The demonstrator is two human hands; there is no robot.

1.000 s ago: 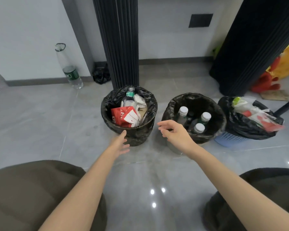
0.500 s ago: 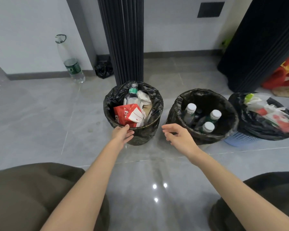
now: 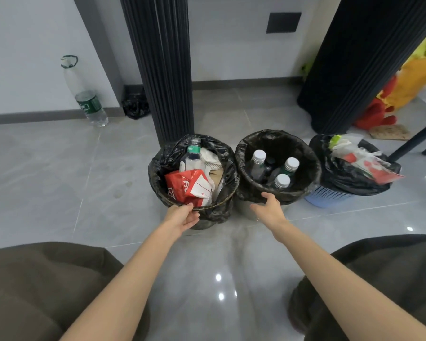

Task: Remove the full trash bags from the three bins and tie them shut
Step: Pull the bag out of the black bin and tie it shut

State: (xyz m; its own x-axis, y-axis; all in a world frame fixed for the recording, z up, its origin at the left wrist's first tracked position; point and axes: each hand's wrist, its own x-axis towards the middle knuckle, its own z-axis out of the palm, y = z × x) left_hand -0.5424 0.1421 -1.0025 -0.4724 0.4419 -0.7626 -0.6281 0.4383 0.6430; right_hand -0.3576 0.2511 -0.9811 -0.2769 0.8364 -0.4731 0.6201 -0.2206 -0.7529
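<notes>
**Two bare hands at the first two of three lined trash bins**

Seen from the head camera looking down, three bins stood in a row on a glossy grey tiled floor (image 3: 103, 173), each lined with a black bag that was open at the top and sat inside its bin.

The left bag (image 3: 161, 166) held a red and white packet (image 3: 187, 187) and a clear bottle (image 3: 192, 159). The left hand (image 3: 182, 216) pinched this bag's folded-over edge at the near rim, with the thumb on top and the fingers underneath.

The middle bag (image 3: 312, 166) touched the left one and held three white-capped bottles (image 3: 282, 180) standing upright. The right hand (image 3: 268, 209) was at its near rim, released and holding nothing, with the fingers spread. Whether the fingertips touched the plastic could not be told.

The right bag (image 3: 342, 179) sat in a blue mesh basket (image 3: 327, 198), heaped with crumpled wrappers (image 3: 362, 163).

A dark ribbed column (image 3: 162, 70) rose behind the left bin. A large plastic bottle (image 3: 90, 104) leaned on the wall at far left.
</notes>
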